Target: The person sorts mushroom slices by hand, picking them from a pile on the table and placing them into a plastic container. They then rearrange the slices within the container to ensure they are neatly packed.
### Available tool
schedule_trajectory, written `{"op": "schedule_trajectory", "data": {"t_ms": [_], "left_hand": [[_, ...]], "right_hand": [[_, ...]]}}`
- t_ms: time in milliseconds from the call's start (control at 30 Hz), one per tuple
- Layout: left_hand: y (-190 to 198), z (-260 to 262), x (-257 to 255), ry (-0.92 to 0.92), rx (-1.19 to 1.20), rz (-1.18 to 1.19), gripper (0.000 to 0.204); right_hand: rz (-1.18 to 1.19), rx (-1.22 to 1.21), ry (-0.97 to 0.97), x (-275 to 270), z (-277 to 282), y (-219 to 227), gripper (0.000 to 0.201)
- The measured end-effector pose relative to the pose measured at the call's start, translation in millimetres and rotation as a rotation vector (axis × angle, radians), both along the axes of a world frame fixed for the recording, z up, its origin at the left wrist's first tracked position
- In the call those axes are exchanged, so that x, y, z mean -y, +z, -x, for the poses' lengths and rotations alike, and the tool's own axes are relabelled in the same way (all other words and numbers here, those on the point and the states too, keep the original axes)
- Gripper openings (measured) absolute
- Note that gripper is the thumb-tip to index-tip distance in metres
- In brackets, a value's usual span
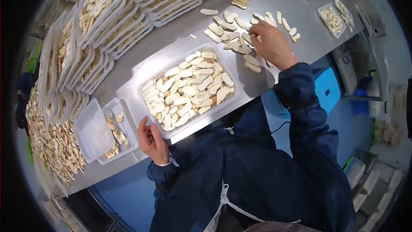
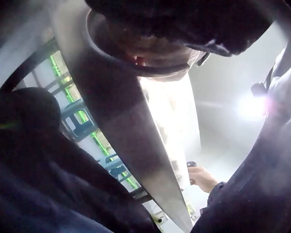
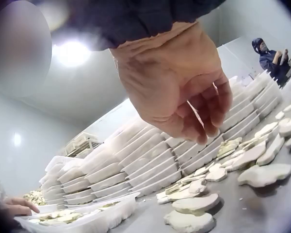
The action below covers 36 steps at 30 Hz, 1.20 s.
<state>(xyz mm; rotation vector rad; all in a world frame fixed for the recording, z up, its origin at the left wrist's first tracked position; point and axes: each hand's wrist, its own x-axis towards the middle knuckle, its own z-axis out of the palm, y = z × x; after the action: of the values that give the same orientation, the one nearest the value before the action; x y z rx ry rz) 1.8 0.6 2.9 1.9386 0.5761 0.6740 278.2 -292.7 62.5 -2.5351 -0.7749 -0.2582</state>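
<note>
A person in a dark blue coat point(image 1: 257, 167) leaned over a long metal bench point(image 1: 141, 66). In the head view the right hand point(image 1: 269, 43) was in the upper middle of the frame, down among loose pale slices point(image 1: 227, 28) spread on the bench. In the right wrist view its fingers point(image 3: 203, 119) were bent over the slices point(image 3: 196, 203), just above them. I could not tell if the fingers held a slice or only touched the pile.

The left hand point(image 1: 152, 139) was in the lower left of the head view, at the near edge of the bench. Its fingers were loose and a little curled, and it held nothing. It sat just beside a clear tub point(image 1: 150, 81) packed full of slices, in the middle of the frame. To the left of that hand was a smaller tub point(image 1: 128, 124) with only a few pieces, and a white lid point(image 1: 92, 131) lay on it.

Stacks of filled tubs point(image 1: 128, 13) ran along the upper left. A heap of loose slices point(image 1: 51, 141) lay at the far left. More small tubs point(image 1: 330, 19) sat at the upper right. The left wrist view was dark and showed mostly the bench edge point(image 2: 131, 126).
</note>
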Motion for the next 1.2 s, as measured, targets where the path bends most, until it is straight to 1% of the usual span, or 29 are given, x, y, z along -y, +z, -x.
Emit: {"op": "schedule_trajectory", "data": {"t_ms": [100, 200, 367, 467, 567, 667, 767, 867, 967, 1067, 1200], "left_hand": [[1, -2, 3, 0.013, 0.002, -0.017, 0.029], [-1, -1, 2, 0.009, -0.008, -0.016, 0.029], [-4, -1, 1, 0.012, 0.003, -0.014, 0.029], [-2, -1, 2, 0.014, 0.020, 0.011, 0.029], [0, -1, 1, 0.005, 0.038, 0.040, 0.029], [-1, -1, 0, -0.006, 0.040, 0.046, 0.029], [-3, 0, 0, -0.006, 0.049, 0.061, 0.030], [-6, -1, -1, -0.009, 0.057, 0.052, 0.030], [-5, 0, -1, -0.010, 0.053, 0.033, 0.030], [-5, -1, 0, -0.008, 0.046, 0.015, 0.030], [-4, -1, 0, -0.004, 0.049, 0.015, 0.030]], "right_hand": [[0.064, -0.091, 0.015, -19, -7, -2, 0.019], [0.117, 0.000, -0.016, -29, -20, -5, 0.017], [0.225, -0.063, -0.004, -41, -40, -5, 0.019], [0.299, -0.056, 0.015, -44, -51, -14, 0.020], [0.324, -0.079, 0.008, -45, -55, -16, 0.019], [0.317, -0.098, 0.016, -45, -50, -10, 0.021], [0.271, -0.028, 0.024, -41, -56, -23, 0.021], [0.281, -0.053, 0.047, -38, -62, -24, 0.024], [0.258, -0.151, 0.040, -36, -64, -18, 0.028], [0.274, -0.156, 0.032, -38, -64, -18, 0.030], [0.261, -0.103, 0.035, -42, -60, -18, 0.029]]}}
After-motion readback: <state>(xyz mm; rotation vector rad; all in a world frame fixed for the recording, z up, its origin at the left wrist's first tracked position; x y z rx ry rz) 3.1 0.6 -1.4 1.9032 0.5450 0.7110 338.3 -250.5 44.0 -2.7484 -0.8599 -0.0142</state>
